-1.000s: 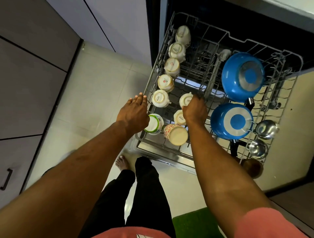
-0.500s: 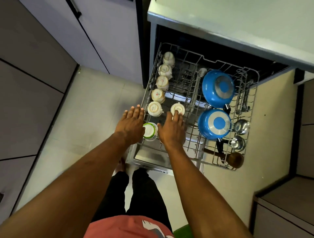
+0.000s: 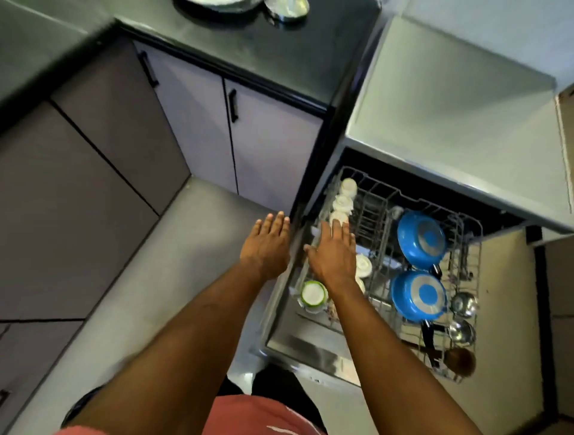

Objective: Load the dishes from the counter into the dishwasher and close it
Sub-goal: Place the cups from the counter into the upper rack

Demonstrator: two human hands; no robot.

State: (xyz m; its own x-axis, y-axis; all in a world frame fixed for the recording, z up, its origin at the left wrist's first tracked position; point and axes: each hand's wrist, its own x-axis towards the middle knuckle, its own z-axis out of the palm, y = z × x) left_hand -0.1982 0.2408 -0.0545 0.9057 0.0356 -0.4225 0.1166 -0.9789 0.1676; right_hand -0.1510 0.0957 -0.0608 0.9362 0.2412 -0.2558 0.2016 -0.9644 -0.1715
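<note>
Both hands are stretched forward with the palms down and the fingers straight and open; they hold nothing. The left hand (image 3: 267,248) hovers over the floor (image 3: 161,264), just left of the pulled-out dishwasher rack (image 3: 369,214). The right hand (image 3: 334,257) is over the left part of the rack, above a row of white cups (image 3: 343,203) that stand upside down. I cannot tell if it touches a cup, because the picture is blurred. Near its wrist stands a cup with a green rim (image 3: 313,294).

On the right part of the rack two blue pans (image 3: 421,239) lie with the bottom up, one far and one near. Just right of the near pan are two steel ladles (image 3: 463,304), and a brown wooden ladle (image 3: 459,361) is at the near right corner. The dishwasher door (image 3: 310,351) lies open below the rack.

Far to the left, on the black counter (image 3: 279,56), a steel dish (image 3: 287,9) and a plate (image 3: 217,3) are partly in view at the upper edge.
</note>
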